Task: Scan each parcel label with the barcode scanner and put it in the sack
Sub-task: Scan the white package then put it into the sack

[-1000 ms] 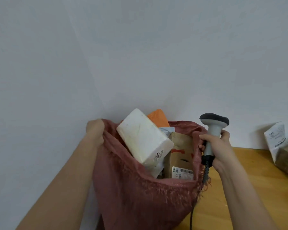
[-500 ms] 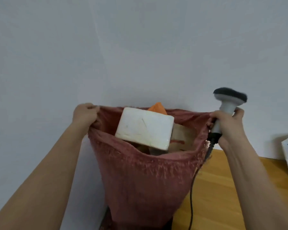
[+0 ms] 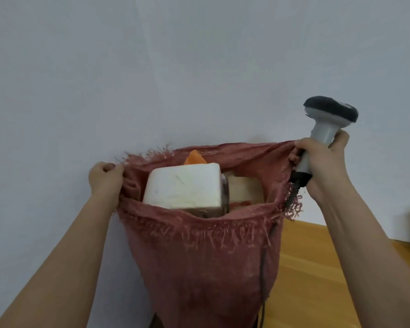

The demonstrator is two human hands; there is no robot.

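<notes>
Sack (image 3: 199,256) mouth now stretched wider; L hand (image 3: 105,178) grips rim, R hand (image 3: 322,166) grips scanner (image 3: 327,121) + rim.

Plain pale grey-white wall (image 3: 199,67) fills most of the view, unmarked and matt. Light is soft and even, slightly dimmer toward the top corners, with no hard shadows. Lower right: a wooden surface (image 3: 317,280), warm honey-orange with visible grain, its far edge meeting the wall. The wall carries on down the left side, past the surface's level.
</notes>
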